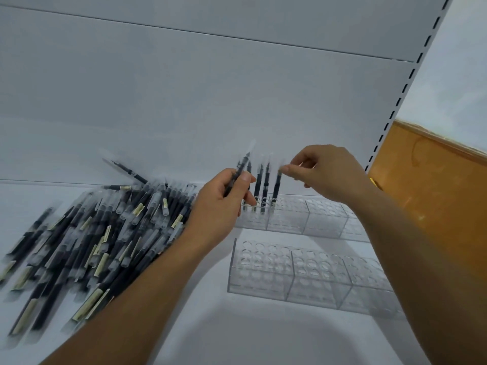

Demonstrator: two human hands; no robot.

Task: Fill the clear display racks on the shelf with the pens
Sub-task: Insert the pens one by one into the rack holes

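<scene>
A big heap of black pens with clear caps (100,233) lies on the white shelf at the left. Two clear display racks with round holes stand at the right: a far rack (303,214) and a near rack (303,275). Several pens (259,184) stand upright in the far rack's left end. My left hand (221,206) grips one pen (243,162), tilted, just left of those standing pens. My right hand (324,172) pinches the clear cap of the rightmost standing pen (276,185), whose lower end sits in a hole.
The white shelf back panel rises behind. A slotted upright (395,109) borders the shelf at the right, with an orange-brown board (434,193) beyond it. The near rack holds no pens.
</scene>
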